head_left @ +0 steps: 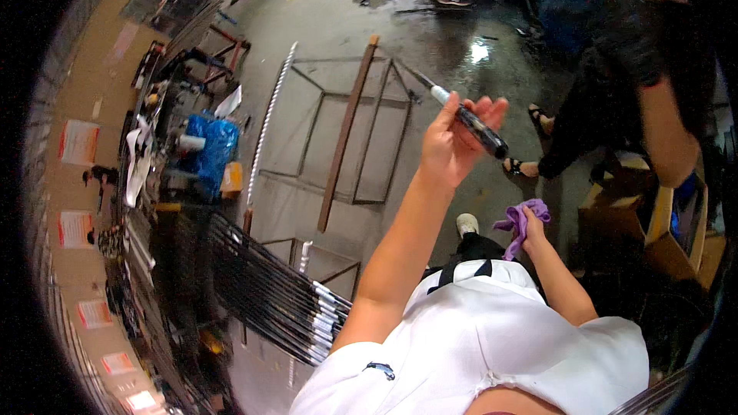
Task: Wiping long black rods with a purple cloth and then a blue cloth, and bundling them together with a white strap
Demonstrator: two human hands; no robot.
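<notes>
Out in front of me, my left hand [450, 150] holds a black rod [483, 134] with a white band. The thumb presses the rod against the palm while the other fingers stay loosely extended. Its thick, dark end points towards the right, and its thin part runs away to the upper left. Lower and closer to my body, my right hand [533, 230] is closed around a crumpled purple cloth [519, 219]. The cloth and the rod are apart. At my lower left lies a row of similar black rods [265, 288] with white bands at their near ends.
A metal frame [307, 127] with a brown bar [347, 138] and a white spiral-wrapped bar [270, 123] stands ahead. A blue plastic bag [211, 150] lies on the cluttered left side. Cardboard boxes [615, 211] and a person in dark clothes [592, 107] are at the right.
</notes>
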